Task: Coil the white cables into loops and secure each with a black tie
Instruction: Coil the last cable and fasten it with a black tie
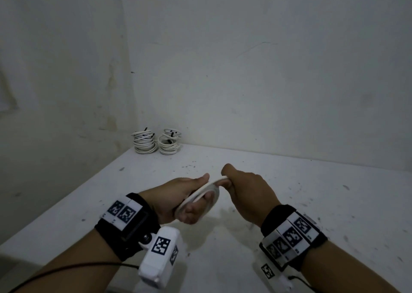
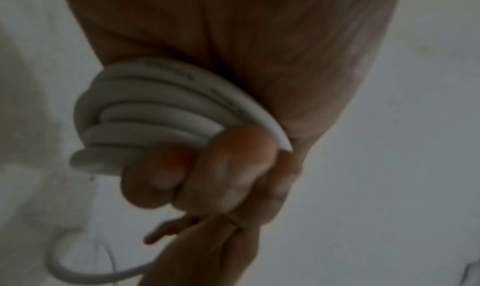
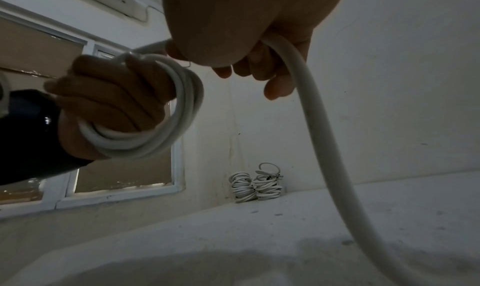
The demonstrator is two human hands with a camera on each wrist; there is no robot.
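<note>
Head view shows a white speckled bench [image 1: 289,192] meeting the wall, two stacks of tied coils [image 1: 156,141] standing in its far left corner. Above its middle, the left hand [image 1: 178,199] curls its fingers through a coiled white cable [image 1: 200,194]. Just beside it, the right hand [image 1: 247,194] grips the cable's loose length [image 3: 319,126], which trails down toward the bench.

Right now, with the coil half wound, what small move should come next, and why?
Probably one more wrap: the right hand grips a long loose tail of the white cable, and the left hand holds a coil wound round its fingers, with no black tie on it.
</note>
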